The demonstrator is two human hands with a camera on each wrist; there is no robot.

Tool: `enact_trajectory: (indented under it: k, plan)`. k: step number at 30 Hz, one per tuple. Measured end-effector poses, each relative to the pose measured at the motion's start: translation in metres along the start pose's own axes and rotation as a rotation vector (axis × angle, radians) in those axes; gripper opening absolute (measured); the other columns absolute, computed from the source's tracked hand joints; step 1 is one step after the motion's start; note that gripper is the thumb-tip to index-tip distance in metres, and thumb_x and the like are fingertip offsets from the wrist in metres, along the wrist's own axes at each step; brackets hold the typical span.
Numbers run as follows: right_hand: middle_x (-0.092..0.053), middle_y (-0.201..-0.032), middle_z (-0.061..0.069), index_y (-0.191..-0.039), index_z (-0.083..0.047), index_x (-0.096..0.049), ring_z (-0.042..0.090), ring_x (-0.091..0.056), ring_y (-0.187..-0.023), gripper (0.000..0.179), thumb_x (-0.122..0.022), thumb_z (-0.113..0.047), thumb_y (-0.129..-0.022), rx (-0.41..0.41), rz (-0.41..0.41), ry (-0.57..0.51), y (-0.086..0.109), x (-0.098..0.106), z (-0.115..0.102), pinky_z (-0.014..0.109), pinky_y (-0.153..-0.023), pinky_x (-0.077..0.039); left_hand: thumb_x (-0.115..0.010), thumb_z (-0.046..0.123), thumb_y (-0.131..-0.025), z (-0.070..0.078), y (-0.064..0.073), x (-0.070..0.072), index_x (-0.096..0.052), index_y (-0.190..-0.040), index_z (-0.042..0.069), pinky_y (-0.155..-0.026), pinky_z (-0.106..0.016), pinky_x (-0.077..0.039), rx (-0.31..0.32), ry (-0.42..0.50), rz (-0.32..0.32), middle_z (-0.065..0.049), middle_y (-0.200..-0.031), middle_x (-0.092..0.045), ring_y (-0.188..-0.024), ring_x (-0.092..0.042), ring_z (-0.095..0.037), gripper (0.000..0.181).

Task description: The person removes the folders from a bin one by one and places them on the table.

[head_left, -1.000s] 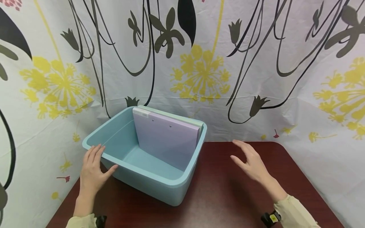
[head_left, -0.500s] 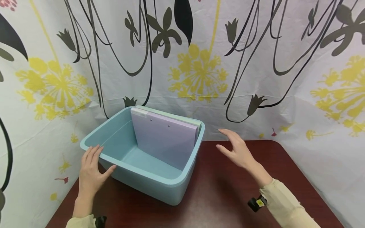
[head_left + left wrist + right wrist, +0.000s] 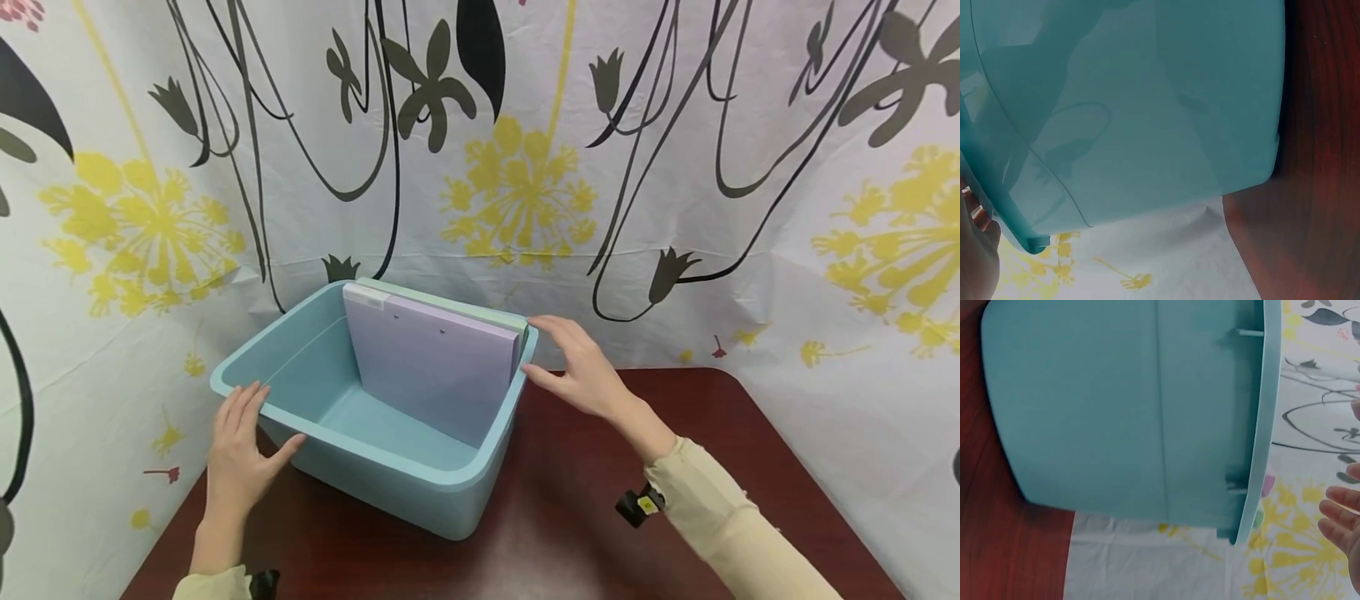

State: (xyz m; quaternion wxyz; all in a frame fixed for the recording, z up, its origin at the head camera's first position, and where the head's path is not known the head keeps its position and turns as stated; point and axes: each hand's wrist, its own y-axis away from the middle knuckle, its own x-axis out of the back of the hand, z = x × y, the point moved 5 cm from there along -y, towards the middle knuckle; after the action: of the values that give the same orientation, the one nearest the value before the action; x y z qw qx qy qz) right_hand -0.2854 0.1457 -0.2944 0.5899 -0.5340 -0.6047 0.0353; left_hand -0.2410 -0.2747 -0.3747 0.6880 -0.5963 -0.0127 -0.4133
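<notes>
I count one blue tub (image 3: pixel 420 496) from my end, standing on the one dark red surface (image 3: pixel 697 400), left of centre. Inside it I make out two folders, both upright along the back wall: a purple folder (image 3: pixel 438 362) in front and a green folder (image 3: pixel 450 305) just behind. The purple one carries one pale label (image 3: pixel 367 298) and two small round studs (image 3: pixel 442 331). Two hands are at the tub. My left hand (image 3: pixel 240 462) is spread at the near left rim, fingertips up at the edge, thumb held away. My right hand (image 3: pixel 573 371) is spread too, thumb and fingers apart, by the rim's far right corner.

The head view alone gives me the tub's inside. There the right fingertips meet the rim's outline; the right wrist view shows a gap between fingers and rim — so I cannot tell whether they touch. That view also shows short ribs (image 3: pixel 1250 332) beneath the rim, with only slivers of the folders past it. The left wrist view shows mostly outer wall — there, a thin curved line (image 3: pixel 1027 145) crosses it.
</notes>
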Motion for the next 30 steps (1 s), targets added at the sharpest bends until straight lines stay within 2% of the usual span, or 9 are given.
enact_trajectory:
  k: [5, 13, 18, 23, 30]
  plan:
    - [-0.05, -0.127, 0.01, -0.129, -0.007, -0.048, 0.025, -0.043, -0.119, 0.057, -0.069, -0.027, -0.08, 0.01, -0.001, -0.023, -0.012, -0.007, -0.002, 0.043, -0.095, -0.037, -0.051, 0.071, -0.073, -0.001, 0.001, -0.001, -0.046, -0.127, -0.004, -0.108, -0.045, -0.016, 0.013, 0.008, -0.01, -0.024, -0.13, -0.044, -0.126, -0.029, -0.041, 0.093]
    - [-0.055, -0.121, 0.011, -0.125, -0.003, -0.052, 0.025, -0.048, -0.114, 0.054, -0.071, -0.022, -0.078, -0.026, -0.01, -0.061, -0.024, -0.02, 0.01, 0.042, -0.093, -0.04, -0.053, 0.07, -0.073, 0.0, 0.002, -0.001, -0.046, -0.127, -0.004, -0.108, -0.047, -0.016, 0.023, 0.023, -0.004, -0.024, -0.13, -0.043, -0.128, -0.028, -0.04, 0.092]
    - [-0.056, -0.119, 0.012, -0.124, -0.004, -0.053, 0.024, -0.049, -0.111, 0.054, -0.072, -0.023, -0.077, -0.017, -0.02, -0.077, -0.03, -0.029, 0.014, 0.042, -0.09, -0.042, -0.053, 0.07, -0.073, -0.001, 0.002, -0.001, -0.046, -0.127, -0.004, -0.108, -0.047, -0.016, 0.035, 0.018, -0.003, -0.024, -0.131, -0.043, -0.128, -0.028, -0.04, 0.092]
    - [-0.056, -0.119, 0.01, -0.123, -0.006, -0.054, 0.024, -0.049, -0.111, 0.053, -0.072, -0.025, -0.077, -0.006, -0.034, -0.075, -0.038, -0.038, 0.012, 0.041, -0.088, -0.043, -0.05, 0.071, -0.073, -0.002, 0.001, -0.001, -0.046, -0.127, -0.004, -0.108, -0.047, -0.016, 0.019, 0.015, 0.01, -0.026, -0.13, -0.043, -0.127, -0.028, -0.042, 0.093]
    - [-0.054, -0.121, 0.01, -0.122, -0.006, -0.054, 0.024, -0.047, -0.114, 0.051, -0.07, -0.029, -0.079, -0.049, -0.101, -0.063, -0.047, -0.049, 0.015, 0.041, -0.09, -0.041, -0.051, 0.071, -0.073, -0.001, 0.002, -0.002, -0.046, -0.128, -0.004, -0.108, -0.047, -0.015, 0.019, 0.027, 0.014, -0.025, -0.13, -0.043, -0.128, -0.028, -0.041, 0.093]
